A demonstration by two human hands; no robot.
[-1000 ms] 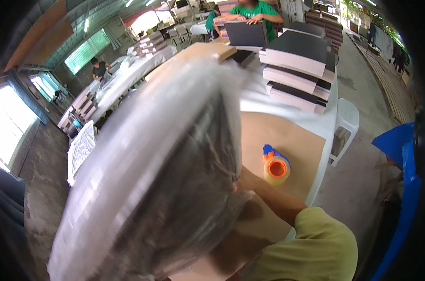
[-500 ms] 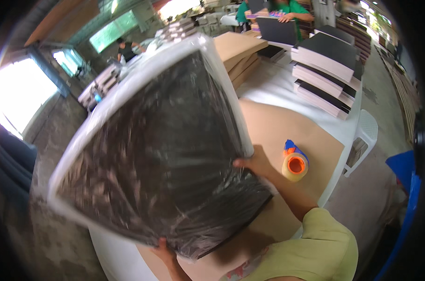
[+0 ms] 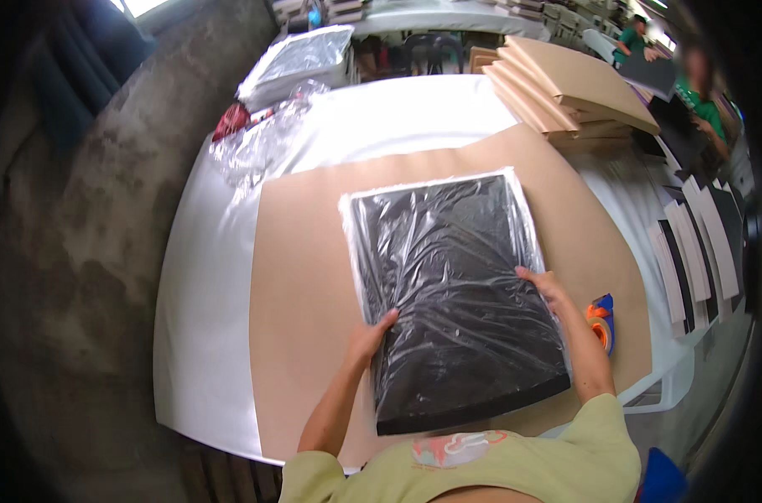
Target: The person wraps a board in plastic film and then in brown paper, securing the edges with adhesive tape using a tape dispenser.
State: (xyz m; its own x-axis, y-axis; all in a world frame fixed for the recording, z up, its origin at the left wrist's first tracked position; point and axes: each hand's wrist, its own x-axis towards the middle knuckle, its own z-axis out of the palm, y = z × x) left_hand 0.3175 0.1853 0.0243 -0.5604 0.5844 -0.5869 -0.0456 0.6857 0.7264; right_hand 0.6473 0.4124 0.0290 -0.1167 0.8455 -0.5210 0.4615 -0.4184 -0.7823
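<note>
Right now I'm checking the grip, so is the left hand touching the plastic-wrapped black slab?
Touching. The head view shows it: the left hand has its thumb laid over the left edge of the plastic-wrapped black slab.

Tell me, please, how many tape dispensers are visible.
1: a blue and orange tape dispenser, on the flat brown paper sheet, right of the plastic-wrapped black slab; others may be hidden.

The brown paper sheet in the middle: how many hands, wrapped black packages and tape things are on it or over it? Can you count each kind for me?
Hands: 2 (left hand, right hand)
Plastic-wrapped black package: 1
Blue and orange tape dispenser: 1
Total: 4
</note>
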